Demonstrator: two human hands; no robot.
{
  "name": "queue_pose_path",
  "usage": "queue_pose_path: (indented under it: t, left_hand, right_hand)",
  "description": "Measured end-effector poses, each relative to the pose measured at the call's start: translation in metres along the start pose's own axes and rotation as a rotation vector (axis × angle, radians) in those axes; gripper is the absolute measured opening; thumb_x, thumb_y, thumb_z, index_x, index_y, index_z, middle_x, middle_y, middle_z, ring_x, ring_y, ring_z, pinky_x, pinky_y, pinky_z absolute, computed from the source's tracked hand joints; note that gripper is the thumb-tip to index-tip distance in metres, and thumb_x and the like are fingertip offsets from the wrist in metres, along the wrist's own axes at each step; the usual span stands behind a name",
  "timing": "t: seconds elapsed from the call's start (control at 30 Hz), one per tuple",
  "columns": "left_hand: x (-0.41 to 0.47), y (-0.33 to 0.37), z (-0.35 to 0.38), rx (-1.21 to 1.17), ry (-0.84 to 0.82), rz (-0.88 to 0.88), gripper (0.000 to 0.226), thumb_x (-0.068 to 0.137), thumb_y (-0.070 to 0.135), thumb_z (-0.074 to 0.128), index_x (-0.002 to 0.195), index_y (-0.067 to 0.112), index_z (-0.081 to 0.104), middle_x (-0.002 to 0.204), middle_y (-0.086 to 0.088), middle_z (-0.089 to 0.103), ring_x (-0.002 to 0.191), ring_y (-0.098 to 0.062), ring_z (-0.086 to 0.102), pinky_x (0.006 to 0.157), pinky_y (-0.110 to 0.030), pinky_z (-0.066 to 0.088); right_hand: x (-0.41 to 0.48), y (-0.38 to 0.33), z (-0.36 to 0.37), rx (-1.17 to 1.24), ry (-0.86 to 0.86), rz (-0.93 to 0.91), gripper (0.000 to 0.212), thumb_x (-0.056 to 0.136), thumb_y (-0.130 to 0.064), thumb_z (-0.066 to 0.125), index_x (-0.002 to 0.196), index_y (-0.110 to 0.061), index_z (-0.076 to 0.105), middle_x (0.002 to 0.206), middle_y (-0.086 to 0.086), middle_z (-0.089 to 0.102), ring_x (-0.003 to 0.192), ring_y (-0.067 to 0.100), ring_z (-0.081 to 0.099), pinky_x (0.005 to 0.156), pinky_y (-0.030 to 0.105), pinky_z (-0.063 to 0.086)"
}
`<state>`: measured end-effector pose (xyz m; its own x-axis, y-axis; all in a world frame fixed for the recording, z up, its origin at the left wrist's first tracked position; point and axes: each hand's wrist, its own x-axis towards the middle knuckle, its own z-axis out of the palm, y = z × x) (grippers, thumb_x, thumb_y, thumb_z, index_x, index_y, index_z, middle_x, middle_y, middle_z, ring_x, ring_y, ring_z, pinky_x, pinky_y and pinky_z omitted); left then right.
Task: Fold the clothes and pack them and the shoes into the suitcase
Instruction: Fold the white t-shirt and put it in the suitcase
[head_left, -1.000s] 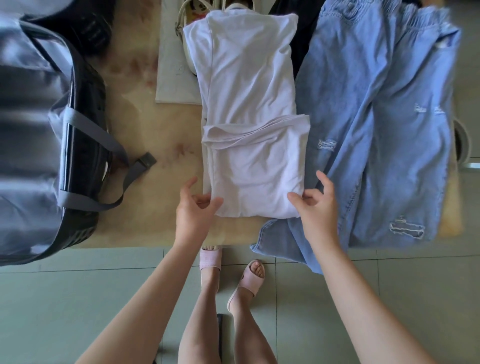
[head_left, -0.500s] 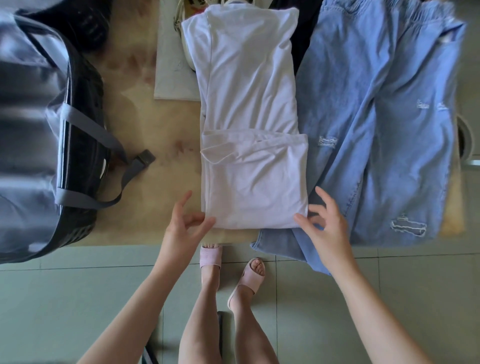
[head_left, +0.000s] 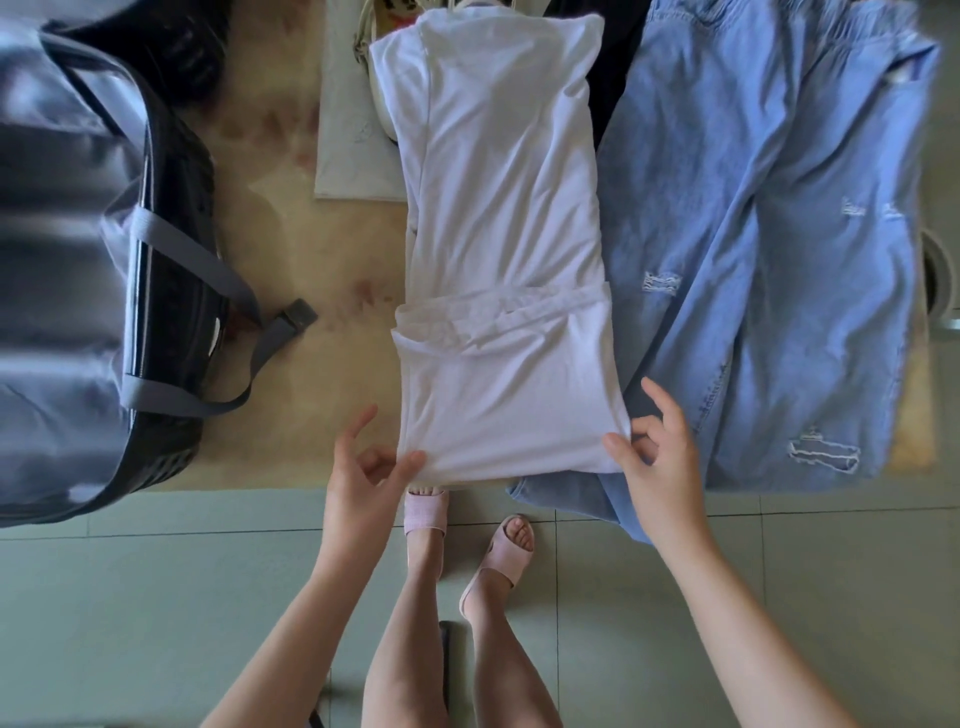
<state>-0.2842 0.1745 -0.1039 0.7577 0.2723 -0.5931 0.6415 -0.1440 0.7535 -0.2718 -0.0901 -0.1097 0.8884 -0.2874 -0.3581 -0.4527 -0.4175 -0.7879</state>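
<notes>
Left hand (head_left: 363, 467): thumb and a curled finger pinched the near left corner of the white shirt (head_left: 504, 208); the index finger was raised. Right hand (head_left: 657, 457): thumb and a curled finger pinched the near right corner; the other fingers were spread. The shirt lay lengthwise on the beige desk (head_left: 291, 208), sides folded in, with its near end doubled back over itself.

The suitcase (head_left: 62, 260) stood open at the left end of the desk. Its interior was blurred and its contents could not be determined. One grey strap (head_left: 244, 358) trailed from it onto the desk.

Light blue ripped jeans (head_left: 779, 260) lay unfolded just right of the shirt, one hem overhanging the near desk edge. A flat white sheet (head_left: 353, 156) lay beside the shirt's far left. A shoe (head_left: 371, 47) and a dark garment (head_left: 618, 62) were largely hidden behind the shirt and cut off by the frame. Pink slippers (head_left: 426, 512) stood on the green tiled floor (head_left: 156, 597).
</notes>
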Motion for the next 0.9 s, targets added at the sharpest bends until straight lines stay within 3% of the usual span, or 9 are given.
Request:
queue_pose_path:
  t: [0.13, 0.23, 0.33, 0.47, 0.57, 0.63, 0.73, 0.83, 0.9]
  left_hand:
    - [0.008, -0.009, 0.002, 0.056, -0.001, -0.022, 0.064, 0.085, 0.013, 0.07, 0.14, 0.021, 0.038, 0.089, 0.0, 0.068, 0.081, 0.0, 0.063, 0.069, -0.003, 0.041]
    - [0.025, 0.002, 0.009, 0.088, 0.036, 0.006, 0.073, 0.082, 0.017, 0.074, 0.142, 0.019, 0.034, 0.092, 0.005, 0.065, 0.086, -0.006, 0.061, 0.071, -0.011, 0.043]
    - [0.04, 0.017, 0.011, 0.22, 0.112, 0.147, 0.08, 0.076, 0.019, 0.079, 0.141, 0.018, 0.033, 0.104, 0.002, 0.058, 0.096, -0.015, 0.056, 0.08, -0.022, 0.044]
    - [0.066, 0.04, 0.013, 0.347, 0.073, 0.434, 0.093, 0.07, 0.004, 0.079, 0.147, 0.013, 0.027, 0.118, 0.005, 0.052, 0.111, -0.018, 0.048, 0.097, -0.025, 0.036]
    - [0.085, 0.051, 0.014, 0.499, 0.03, 0.59, 0.092, 0.069, 0.003, 0.079, 0.147, 0.013, 0.03, 0.127, 0.001, 0.056, 0.117, -0.023, 0.045, 0.103, -0.028, 0.031]
    - [0.093, 0.054, 0.015, 0.536, 0.005, 0.603, 0.08, 0.073, 0.005, 0.076, 0.143, 0.015, 0.038, 0.115, 0.005, 0.064, 0.114, -0.021, 0.047, 0.1, -0.027, 0.028]
    - [0.099, 0.058, 0.013, 0.613, 0.015, 0.631, 0.056, 0.079, 0.01, 0.071, 0.131, 0.017, 0.054, 0.093, 0.011, 0.064, 0.108, -0.018, 0.05, 0.095, -0.025, 0.026]
    - [0.102, 0.068, 0.012, 0.55, 0.119, 0.566, 0.036, 0.082, 0.016, 0.071, 0.117, 0.015, 0.062, 0.089, 0.006, 0.063, 0.098, -0.021, 0.054, 0.086, -0.027, 0.034]
    - [0.106, 0.079, 0.016, 0.44, 0.154, 0.45, 0.031, 0.085, 0.021, 0.07, 0.115, 0.019, 0.061, 0.092, 0.005, 0.063, 0.09, -0.015, 0.055, 0.077, -0.029, 0.041]
  right_hand:
    - [-0.005, 0.005, 0.006, -0.086, 0.008, -0.004, 0.063, 0.084, -0.004, 0.067, 0.139, -0.022, 0.041, 0.077, 0.002, 0.061, 0.074, 0.025, 0.061, 0.086, 0.048, 0.05]
    - [-0.001, -0.004, 0.009, -0.172, 0.106, -0.058, 0.064, 0.082, -0.008, 0.071, 0.139, -0.015, 0.042, 0.089, -0.003, 0.061, 0.082, 0.017, 0.059, 0.089, 0.044, 0.048]
    - [0.01, -0.017, 0.009, -0.2, 0.205, -0.147, 0.065, 0.081, -0.009, 0.072, 0.139, -0.015, 0.042, 0.112, 0.0, 0.057, 0.097, 0.02, 0.053, 0.095, 0.038, 0.042]
    - [0.047, -0.042, 0.012, -0.251, 0.127, -0.354, 0.065, 0.083, -0.005, 0.065, 0.141, -0.014, 0.039, 0.134, -0.004, 0.054, 0.121, 0.019, 0.044, 0.107, 0.03, 0.025]
    - [0.083, -0.06, 0.017, -0.323, 0.01, -0.441, 0.068, 0.08, -0.005, 0.066, 0.141, -0.018, 0.04, 0.127, -0.009, 0.06, 0.121, 0.017, 0.046, 0.105, 0.022, 0.019]
    - [0.102, -0.067, 0.019, -0.377, -0.044, -0.453, 0.065, 0.079, -0.008, 0.069, 0.139, -0.019, 0.044, 0.116, -0.01, 0.065, 0.117, 0.015, 0.048, 0.103, 0.019, 0.016]
    - [0.117, -0.069, 0.018, -0.402, -0.101, -0.389, 0.05, 0.081, -0.011, 0.069, 0.129, -0.016, 0.054, 0.09, -0.011, 0.066, 0.101, -0.003, 0.051, 0.102, 0.027, 0.018]
    - [0.126, -0.066, 0.011, -0.332, -0.019, -0.416, 0.035, 0.081, -0.012, 0.067, 0.115, -0.015, 0.061, 0.08, -0.011, 0.065, 0.092, 0.019, 0.06, 0.099, 0.034, 0.031]
    - [0.129, -0.065, 0.007, -0.181, 0.03, -0.368, 0.032, 0.081, -0.009, 0.064, 0.112, -0.017, 0.06, 0.075, -0.014, 0.063, 0.089, 0.022, 0.061, 0.094, 0.034, 0.041]
